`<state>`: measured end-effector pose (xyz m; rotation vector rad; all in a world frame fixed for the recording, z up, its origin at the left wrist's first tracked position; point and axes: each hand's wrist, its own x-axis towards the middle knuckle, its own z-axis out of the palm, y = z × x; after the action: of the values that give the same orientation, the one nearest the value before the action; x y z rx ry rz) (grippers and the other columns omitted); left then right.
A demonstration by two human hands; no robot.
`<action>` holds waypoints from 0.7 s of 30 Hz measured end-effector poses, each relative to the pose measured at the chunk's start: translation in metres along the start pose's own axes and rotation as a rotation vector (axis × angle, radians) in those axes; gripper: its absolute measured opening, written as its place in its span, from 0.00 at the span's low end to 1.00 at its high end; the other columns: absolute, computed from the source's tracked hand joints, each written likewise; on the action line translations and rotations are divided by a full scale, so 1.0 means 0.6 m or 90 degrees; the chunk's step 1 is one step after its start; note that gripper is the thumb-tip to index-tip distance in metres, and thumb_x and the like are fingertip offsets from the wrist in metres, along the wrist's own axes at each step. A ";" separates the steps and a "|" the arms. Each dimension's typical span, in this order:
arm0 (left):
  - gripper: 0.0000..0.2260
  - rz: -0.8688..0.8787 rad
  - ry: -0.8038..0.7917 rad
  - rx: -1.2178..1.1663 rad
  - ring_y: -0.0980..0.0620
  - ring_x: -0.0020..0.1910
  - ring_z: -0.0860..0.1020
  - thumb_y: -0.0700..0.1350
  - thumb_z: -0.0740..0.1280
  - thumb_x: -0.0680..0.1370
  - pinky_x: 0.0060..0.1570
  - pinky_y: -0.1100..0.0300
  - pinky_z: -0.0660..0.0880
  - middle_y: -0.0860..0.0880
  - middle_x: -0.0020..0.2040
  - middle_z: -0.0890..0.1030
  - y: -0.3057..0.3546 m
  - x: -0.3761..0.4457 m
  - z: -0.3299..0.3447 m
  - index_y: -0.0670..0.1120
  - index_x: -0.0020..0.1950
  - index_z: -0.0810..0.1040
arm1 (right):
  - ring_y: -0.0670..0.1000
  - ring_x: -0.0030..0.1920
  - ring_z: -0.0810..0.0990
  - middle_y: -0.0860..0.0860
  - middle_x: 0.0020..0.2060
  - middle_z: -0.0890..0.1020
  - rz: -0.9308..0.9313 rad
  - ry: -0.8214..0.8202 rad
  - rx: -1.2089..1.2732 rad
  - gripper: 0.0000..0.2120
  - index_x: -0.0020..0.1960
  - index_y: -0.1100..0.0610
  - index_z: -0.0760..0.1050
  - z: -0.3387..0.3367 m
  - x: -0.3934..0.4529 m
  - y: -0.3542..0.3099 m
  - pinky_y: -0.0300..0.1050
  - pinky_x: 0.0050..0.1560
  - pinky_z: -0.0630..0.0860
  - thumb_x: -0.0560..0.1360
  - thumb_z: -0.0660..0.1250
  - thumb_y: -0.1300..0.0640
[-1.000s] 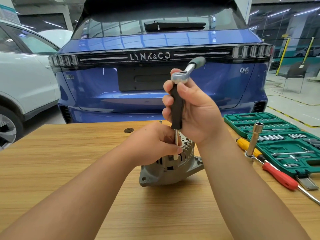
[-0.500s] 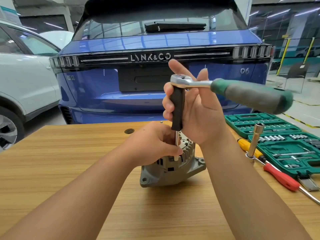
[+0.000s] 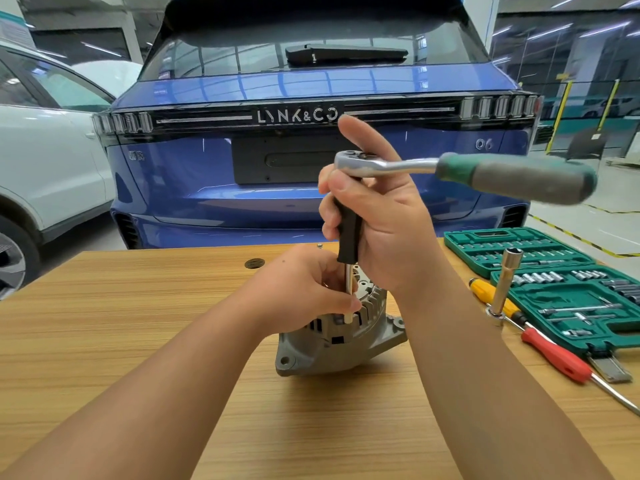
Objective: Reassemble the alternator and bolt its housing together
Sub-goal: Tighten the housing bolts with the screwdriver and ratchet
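**Ratchet and extension standing on the alternator**

The alternator (image 3: 341,336) stands on the wooden bench (image 3: 104,341), near its middle, with the ribbed end up. The left hand (image 3: 304,289) rests on top of the housing, and its fingers (image 3: 346,301) are together, pinching the lower, thin metal part of the extension bar (image 3: 348,237). The right hand (image 3: 384,216) is curled around the black grip of this bar, with the index finger stretched upward behind the head of the ratchet (image 3: 464,171). The ratchet sits on top of the bar and its green handle points to the right. At the right side of the bench lie an open green socket set (image 3: 554,282), a red screwdriver (image 3: 557,356) and a yellow screwdriver (image 3: 485,289). Behind the bench is a blue car (image 3: 311,168).
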<state>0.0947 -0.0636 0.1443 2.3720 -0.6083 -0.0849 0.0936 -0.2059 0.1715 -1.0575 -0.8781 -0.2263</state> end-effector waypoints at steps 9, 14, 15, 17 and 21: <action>0.05 0.006 0.007 -0.020 0.59 0.39 0.84 0.49 0.78 0.73 0.52 0.46 0.82 0.58 0.39 0.86 0.000 0.002 0.001 0.55 0.44 0.83 | 0.53 0.37 0.74 0.56 0.44 0.78 0.094 -0.066 0.211 0.23 0.67 0.51 0.75 -0.019 -0.002 -0.004 0.47 0.39 0.69 0.79 0.54 0.43; 0.06 0.010 0.023 -0.013 0.61 0.37 0.83 0.50 0.79 0.73 0.47 0.52 0.82 0.60 0.38 0.85 -0.003 0.006 0.003 0.56 0.42 0.83 | 0.48 0.29 0.71 0.49 0.35 0.76 0.132 0.123 0.089 0.11 0.53 0.55 0.75 0.004 0.008 -0.009 0.40 0.31 0.67 0.76 0.71 0.50; 0.06 0.010 0.023 -0.002 0.62 0.37 0.82 0.51 0.79 0.73 0.44 0.54 0.81 0.61 0.38 0.85 -0.003 0.006 0.004 0.57 0.42 0.82 | 0.47 0.28 0.69 0.48 0.32 0.74 0.112 0.183 0.002 0.08 0.47 0.55 0.76 0.008 0.007 -0.009 0.40 0.30 0.66 0.75 0.72 0.51; 0.06 0.009 0.020 0.015 0.62 0.37 0.82 0.54 0.78 0.73 0.42 0.57 0.81 0.62 0.39 0.84 -0.003 0.007 0.004 0.57 0.43 0.82 | 0.47 0.27 0.67 0.47 0.29 0.71 0.095 0.251 -0.099 0.08 0.40 0.53 0.78 0.011 0.009 -0.008 0.40 0.29 0.65 0.74 0.74 0.53; 0.06 0.007 0.025 0.014 0.60 0.38 0.82 0.53 0.78 0.73 0.46 0.51 0.83 0.60 0.38 0.85 -0.001 0.006 0.002 0.57 0.42 0.82 | 0.46 0.30 0.72 0.47 0.34 0.76 0.184 0.144 0.043 0.05 0.50 0.54 0.78 -0.005 0.007 -0.018 0.42 0.35 0.66 0.75 0.69 0.55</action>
<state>0.0979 -0.0654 0.1431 2.3857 -0.6071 -0.0275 0.0918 -0.2127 0.1811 -1.0580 -0.5185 -0.0710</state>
